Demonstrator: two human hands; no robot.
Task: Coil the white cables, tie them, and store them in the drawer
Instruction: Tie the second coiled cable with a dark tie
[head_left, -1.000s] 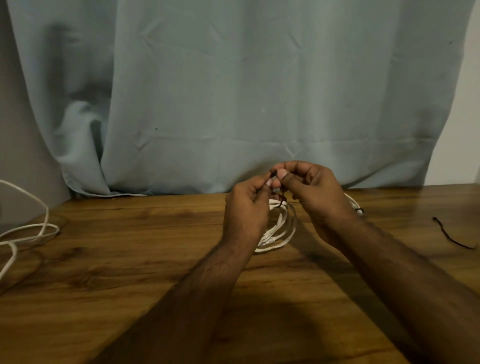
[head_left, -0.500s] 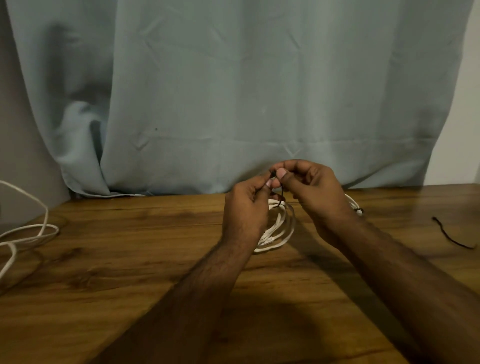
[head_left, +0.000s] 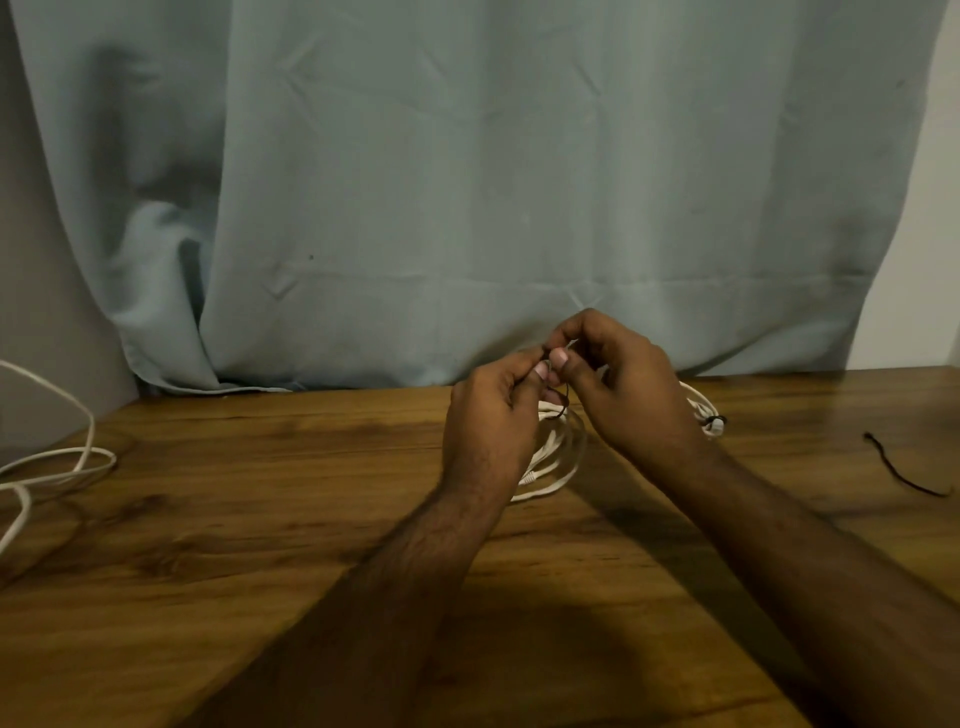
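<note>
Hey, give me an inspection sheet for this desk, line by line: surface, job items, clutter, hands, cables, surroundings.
Surface: brown wood-grain table, shadowed near the arms.
Job's things: coiled white cable lying on the table under the hands; thin dark tie string at its top; no drawer in view.
Clutter: loose dark string piece at the right.
Grippers: left hand and right hand both pinch the tie string above the coil, fingertips meeting.
Cables: loose uncoiled white cable at the left edge; another white cable bundle with a dark tie behind the right hand.
Surroundings: pale blue-grey curtain hanging behind the table; bare wall at the far right.
</note>
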